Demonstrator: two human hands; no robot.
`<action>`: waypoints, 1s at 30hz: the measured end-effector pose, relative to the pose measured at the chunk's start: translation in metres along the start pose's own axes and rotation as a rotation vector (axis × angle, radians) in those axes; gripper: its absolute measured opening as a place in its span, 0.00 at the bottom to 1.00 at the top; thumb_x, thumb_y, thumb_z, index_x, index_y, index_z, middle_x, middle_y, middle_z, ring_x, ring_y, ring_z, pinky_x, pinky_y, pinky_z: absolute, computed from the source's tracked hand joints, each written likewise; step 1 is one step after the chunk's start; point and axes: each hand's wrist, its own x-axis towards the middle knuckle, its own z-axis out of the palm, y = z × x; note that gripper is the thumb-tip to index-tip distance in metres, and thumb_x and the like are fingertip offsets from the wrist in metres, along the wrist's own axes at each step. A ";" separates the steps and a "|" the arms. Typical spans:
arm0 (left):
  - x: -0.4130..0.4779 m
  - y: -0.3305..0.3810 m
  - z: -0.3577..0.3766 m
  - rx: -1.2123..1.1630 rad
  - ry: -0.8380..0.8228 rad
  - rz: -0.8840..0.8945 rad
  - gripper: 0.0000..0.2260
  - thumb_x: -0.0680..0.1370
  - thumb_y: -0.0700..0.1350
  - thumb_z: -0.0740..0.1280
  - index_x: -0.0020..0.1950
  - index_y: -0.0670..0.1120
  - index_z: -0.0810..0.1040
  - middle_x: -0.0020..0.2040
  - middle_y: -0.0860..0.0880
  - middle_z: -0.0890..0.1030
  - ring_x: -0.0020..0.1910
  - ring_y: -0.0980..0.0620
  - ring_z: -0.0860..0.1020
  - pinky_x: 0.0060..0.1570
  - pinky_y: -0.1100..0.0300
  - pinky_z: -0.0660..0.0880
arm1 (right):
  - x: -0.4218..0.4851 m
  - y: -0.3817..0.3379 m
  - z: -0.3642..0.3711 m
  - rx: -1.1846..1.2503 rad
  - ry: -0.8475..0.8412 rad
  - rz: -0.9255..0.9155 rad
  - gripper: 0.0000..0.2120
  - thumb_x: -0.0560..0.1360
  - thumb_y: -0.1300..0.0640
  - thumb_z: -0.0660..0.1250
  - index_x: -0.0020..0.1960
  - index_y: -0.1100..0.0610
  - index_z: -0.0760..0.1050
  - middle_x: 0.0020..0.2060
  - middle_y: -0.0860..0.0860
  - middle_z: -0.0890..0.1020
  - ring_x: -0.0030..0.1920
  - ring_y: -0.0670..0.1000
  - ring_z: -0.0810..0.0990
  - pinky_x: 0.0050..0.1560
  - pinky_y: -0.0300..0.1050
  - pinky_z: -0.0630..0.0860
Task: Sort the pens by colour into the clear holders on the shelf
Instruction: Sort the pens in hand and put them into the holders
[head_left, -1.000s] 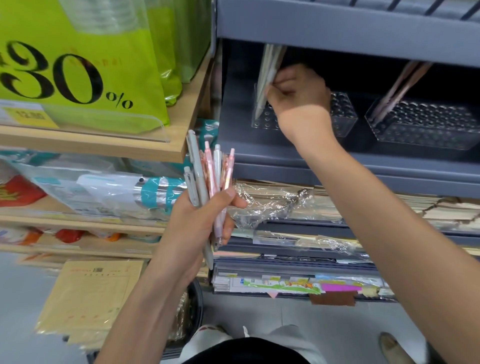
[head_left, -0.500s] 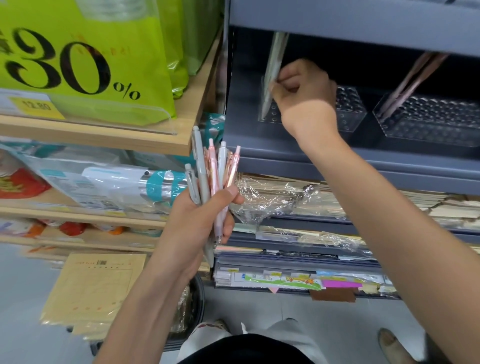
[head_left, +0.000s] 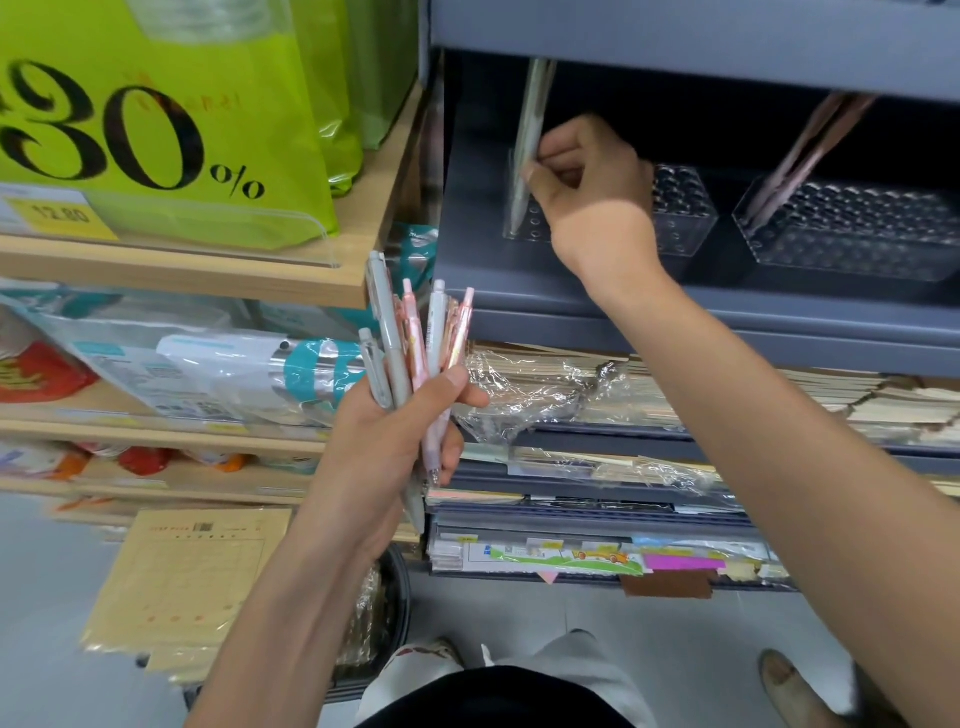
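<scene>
Grey pens (head_left: 531, 135) pinched by right grip (head_left: 589, 192) at the holder (head_left: 683, 210), tight under the upper shelf (head_left: 675, 26).
Below the holder, a grey and pink bunch (head_left: 415, 332) is clasped by left grip (head_left: 395, 436).

Upper limbs: the left hand (head_left: 384, 441) and right hand (head_left: 592, 187) are bare. The left forearm (head_left: 291, 597) and right forearm (head_left: 779, 415) are likewise bare along their whole visible length. Torso: a black garment (head_left: 493, 696) with a rounded outline. Legs: pale grey trousers (head_left: 571, 665). Feet: a light, patterned left shoe (head_left: 426, 652); a right shoe (head_left: 784, 680) with a scuffed brownish toe and grey-white side.
</scene>
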 end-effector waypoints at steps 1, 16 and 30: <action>0.000 0.000 0.000 0.002 0.001 -0.003 0.07 0.77 0.45 0.70 0.54 0.45 0.80 0.42 0.42 0.84 0.23 0.52 0.69 0.21 0.62 0.69 | -0.001 0.001 0.001 0.016 0.002 -0.004 0.06 0.74 0.57 0.70 0.49 0.57 0.79 0.37 0.43 0.79 0.43 0.48 0.81 0.53 0.49 0.77; -0.006 0.000 0.011 -0.005 0.022 0.003 0.10 0.77 0.49 0.69 0.55 0.45 0.79 0.41 0.43 0.84 0.22 0.53 0.69 0.21 0.63 0.69 | 0.000 0.007 -0.005 0.083 -0.074 0.030 0.04 0.74 0.57 0.70 0.48 0.54 0.80 0.39 0.45 0.81 0.45 0.47 0.82 0.52 0.44 0.78; 0.001 -0.008 0.049 0.029 -0.014 0.025 0.07 0.76 0.49 0.70 0.50 0.49 0.83 0.41 0.44 0.85 0.22 0.52 0.73 0.21 0.62 0.70 | -0.059 0.010 -0.082 0.275 -0.694 0.121 0.12 0.72 0.45 0.73 0.41 0.53 0.84 0.34 0.50 0.85 0.23 0.40 0.69 0.26 0.35 0.65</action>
